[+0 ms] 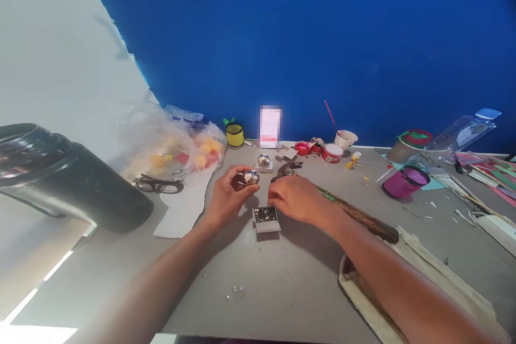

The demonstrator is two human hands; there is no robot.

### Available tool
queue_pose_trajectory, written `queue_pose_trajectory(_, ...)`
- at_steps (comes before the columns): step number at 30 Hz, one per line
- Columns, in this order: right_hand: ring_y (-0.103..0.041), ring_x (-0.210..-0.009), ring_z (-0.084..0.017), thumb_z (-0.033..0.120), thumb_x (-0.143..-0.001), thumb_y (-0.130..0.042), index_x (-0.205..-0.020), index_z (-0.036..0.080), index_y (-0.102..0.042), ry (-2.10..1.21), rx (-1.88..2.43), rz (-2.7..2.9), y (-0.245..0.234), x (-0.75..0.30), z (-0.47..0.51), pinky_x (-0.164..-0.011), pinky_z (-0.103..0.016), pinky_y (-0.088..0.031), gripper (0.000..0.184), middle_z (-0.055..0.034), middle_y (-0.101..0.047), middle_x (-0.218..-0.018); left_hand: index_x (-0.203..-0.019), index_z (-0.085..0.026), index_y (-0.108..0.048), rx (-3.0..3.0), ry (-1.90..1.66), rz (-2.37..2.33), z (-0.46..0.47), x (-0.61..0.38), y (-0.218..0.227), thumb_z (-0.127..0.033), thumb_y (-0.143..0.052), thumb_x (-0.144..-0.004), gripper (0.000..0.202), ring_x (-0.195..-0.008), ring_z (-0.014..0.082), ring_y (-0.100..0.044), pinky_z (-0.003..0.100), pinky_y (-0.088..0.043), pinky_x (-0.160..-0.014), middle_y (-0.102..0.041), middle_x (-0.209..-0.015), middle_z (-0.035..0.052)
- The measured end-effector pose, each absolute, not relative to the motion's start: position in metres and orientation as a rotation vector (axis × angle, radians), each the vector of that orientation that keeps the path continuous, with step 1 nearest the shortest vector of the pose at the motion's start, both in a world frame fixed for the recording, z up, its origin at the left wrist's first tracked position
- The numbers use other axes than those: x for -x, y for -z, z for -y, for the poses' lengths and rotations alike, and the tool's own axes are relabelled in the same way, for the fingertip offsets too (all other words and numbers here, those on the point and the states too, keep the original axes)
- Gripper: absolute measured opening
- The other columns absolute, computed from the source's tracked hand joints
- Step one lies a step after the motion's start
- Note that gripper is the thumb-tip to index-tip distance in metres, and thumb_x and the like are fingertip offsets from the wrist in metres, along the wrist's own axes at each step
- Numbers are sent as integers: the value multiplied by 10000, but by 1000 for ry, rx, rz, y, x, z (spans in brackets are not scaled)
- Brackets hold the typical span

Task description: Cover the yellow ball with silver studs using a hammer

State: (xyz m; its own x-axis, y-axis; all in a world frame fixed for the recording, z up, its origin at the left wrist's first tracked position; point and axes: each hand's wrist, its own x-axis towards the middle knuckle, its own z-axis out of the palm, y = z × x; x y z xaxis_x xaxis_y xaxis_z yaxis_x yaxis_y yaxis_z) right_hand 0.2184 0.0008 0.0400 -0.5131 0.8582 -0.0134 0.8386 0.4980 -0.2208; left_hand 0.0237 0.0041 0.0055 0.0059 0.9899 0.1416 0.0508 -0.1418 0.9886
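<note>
My left hand (228,193) is closed around a small shiny silver ball (250,177), held just above the grey table (282,279). My right hand (296,198) hovers palm down right beside it, fingers curled over a small white box of tiny dark pins or tacks (265,216); whether the fingertips pinch anything is hidden. A second shiny ball (263,160) rests on a small box behind. A hammer with a wooden handle (355,212) lies under my right wrist.
Black glasses (158,186) and a plastic bag of coloured items (177,145) lie at left. A large dark cylinder (60,177) juts in from the left. Paint pots (332,152), a cup with brush (345,138), a purple cup (404,181), a plastic bottle (463,131) and paper scraps fill the right.
</note>
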Motion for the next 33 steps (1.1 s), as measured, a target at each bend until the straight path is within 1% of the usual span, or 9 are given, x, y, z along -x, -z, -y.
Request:
queue_pose_trajectory(8,-591,-956,-257,253,-921,-615,-926,178,-737,-185,1268,2876,-23,-198,13,-658,-317,-379,144,-101,-741,-925,-1006,-204,-687,-1426,-1317,-1191,-2,-25,-4,-157,-801,-651,376,-737,156,-643,245,-486,-696,-706,-821,3)
queue_pose_trajectory(11,-569,-918,-254,215,-909,-602,-876,179,-731,-158,1244,2888,-16,-199,12,-619,-323,-340,137,-101,-729,-887,-965,-195,-692,-1427,-1307,-1209,-1,-27,-8,-149,-795,-643,341,-736,154,-629,247,-482,-698,-699,-824,4)
queue_pose_trajectory(13,-557,-891,-247,170,-884,-603,-832,184,-718,-146,1210,2892,-14,-199,10,-604,-326,-316,127,-91,-719,-855,-993,-192,-701,-1391,-1288,-1177,0,-28,-10,-150,-793,-652,356,-764,156,-632,258,-492,-732,-700,-838,9)
queue_pose_trajectory(16,-548,-870,-240,124,-871,-585,-802,188,-706,-144,1182,2899,-14,-199,10,-610,-332,-310,153,-79,-709,-834,-1110,-200,-689,-1227,-1234,-991,-1,-27,-12,-163,-799,-677,448,-828,169,-649,278,-513,-752,-704,-932,29)
queue_pose_trajectory(19,-552,-871,-231,129,-907,-558,-829,180,-707,-188,1213,2899,-17,-197,11,-653,-328,-342,176,-80,-707,-870,-1149,-186,-687,-987,-1157,-770,-5,-24,-10,-151,-791,-686,476,-857,176,-652,272,-514,-700,-695,-1086,79)
queue_pose_trajectory(21,-554,-890,-226,128,-927,-545,-875,178,-706,-222,1245,2880,-18,-196,12,-680,-319,-358,177,-85,-699,-898,-1117,-153,-708,-843,-1126,-689,-8,-20,-9,-136,-761,-700,420,-818,161,-638,257,-501,-653,-689,-1106,107)
queue_pose_trajectory(25,-548,-917,-230,150,-968,-517,-892,182,-686,-271,1279,2825,-14,-197,11,-647,-303,-331,188,-91,-668,-917,-1110,-110,-710,-661,-1093,-588,-13,-15,-8,-146,-678,-774,339,-693,141,-595,242,-468,-559,-692,-959,111)
queue_pose_trajectory(27,-548,-910,-229,189,-992,-509,-874,179,-672,-305,1285,2792,-12,-197,9,-632,-300,-311,201,-91,-660,-910,-1128,-101,-700,-633,-1076,-543,-15,-14,-8,-154,-642,-803,334,-650,135,-573,240,-453,-531,-694,-941,116)
queue_pose_trajectory(33,-562,-817,-190,178,-995,-493,-873,184,-647,-481,1321,2620,-15,-201,5,-643,-290,-296,197,-63,-673,-858,-1164,-146,-683,-726,-1086,-561,-16,-11,-8,-183,-656,-828,339,-601,103,-539,229,-407,-493,-693,-1064,110)
